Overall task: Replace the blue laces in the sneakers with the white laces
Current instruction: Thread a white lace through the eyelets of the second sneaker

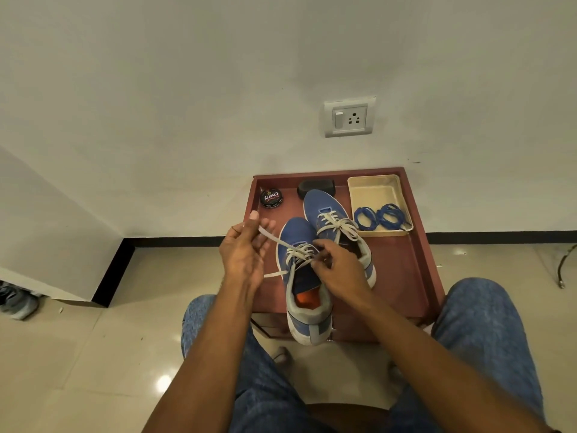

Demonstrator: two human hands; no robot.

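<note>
Between both hands, near sneaker (304,276); left hand (246,251) and right hand (338,271) pinch its white lace (274,240)

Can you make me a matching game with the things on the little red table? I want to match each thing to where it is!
Things:
1. blue laces
2. polish tin
3. white lace end
4. black brush

Places:
A. pinched in the left hand
B. coiled in the cream tray
C. back left corner of the table
D. behind the far sneaker's toe

Pairs: 1-B, 2-C, 3-A, 4-D
</note>
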